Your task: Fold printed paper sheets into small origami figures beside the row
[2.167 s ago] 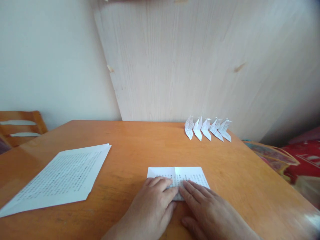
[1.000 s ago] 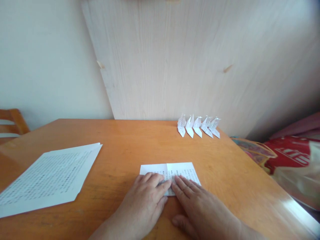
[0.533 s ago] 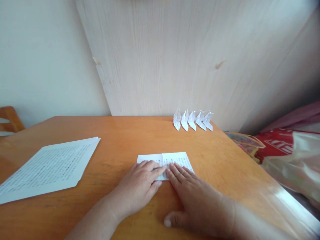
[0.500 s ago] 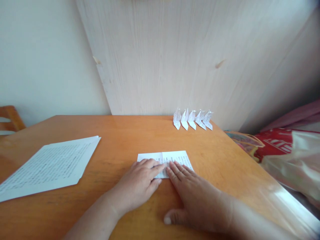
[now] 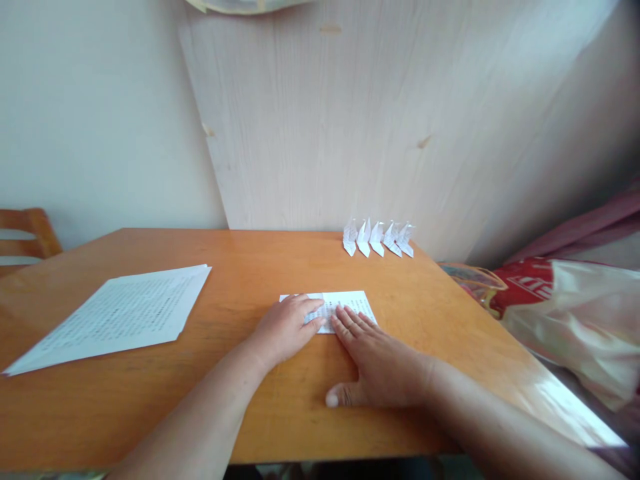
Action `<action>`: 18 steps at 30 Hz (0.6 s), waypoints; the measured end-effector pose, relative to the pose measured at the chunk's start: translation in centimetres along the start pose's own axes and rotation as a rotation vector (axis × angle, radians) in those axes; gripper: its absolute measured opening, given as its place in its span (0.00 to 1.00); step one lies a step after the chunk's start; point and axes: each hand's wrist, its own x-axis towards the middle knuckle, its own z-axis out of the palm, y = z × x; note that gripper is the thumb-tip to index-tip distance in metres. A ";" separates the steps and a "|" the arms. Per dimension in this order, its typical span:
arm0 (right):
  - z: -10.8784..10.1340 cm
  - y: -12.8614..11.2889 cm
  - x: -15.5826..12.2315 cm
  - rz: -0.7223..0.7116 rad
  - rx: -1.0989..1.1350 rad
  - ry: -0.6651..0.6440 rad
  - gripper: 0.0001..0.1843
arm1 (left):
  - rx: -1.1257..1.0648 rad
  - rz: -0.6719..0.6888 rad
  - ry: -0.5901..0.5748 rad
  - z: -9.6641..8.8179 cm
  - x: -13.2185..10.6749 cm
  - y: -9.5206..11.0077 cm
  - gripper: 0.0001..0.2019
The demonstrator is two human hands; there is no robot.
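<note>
L hand (image 5: 286, 328) & R hand (image 5: 379, 363): fingers flat, close together, pressing folded paper (image 5: 356, 302) onto table (image 5: 240, 267); nothing gripped.

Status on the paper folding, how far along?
Done: five folded paper pieces stand in a row at the far edge of the table. In hand: left hand and right hand lie flat, fingertips pressing a partly folded printed sheet with a centre crease. Left: it looks far from the finished shape, and a stack of flat printed sheets lies unfolded to the left.
</note>
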 end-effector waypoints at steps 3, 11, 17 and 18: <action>0.2 0.2 -0.1 -0.003 0.001 0.011 0.68 | 0.006 -0.008 -0.016 0.1 -0.1 -0.3 0.22; 0.4 0.8 -0.3 -0.048 -0.010 -0.002 0.68 | 0.025 -0.028 -0.054 -0.5 -0.3 0.4 0.22; 0.4 0.8 -0.4 -0.068 -0.025 0.000 0.66 | 0.034 -0.048 -0.057 -0.7 -0.3 0.6 0.22; 0.3 0.7 -0.4 -0.069 -0.029 0.003 0.66 | 0.027 -0.046 -0.056 -0.7 -0.3 0.5 0.22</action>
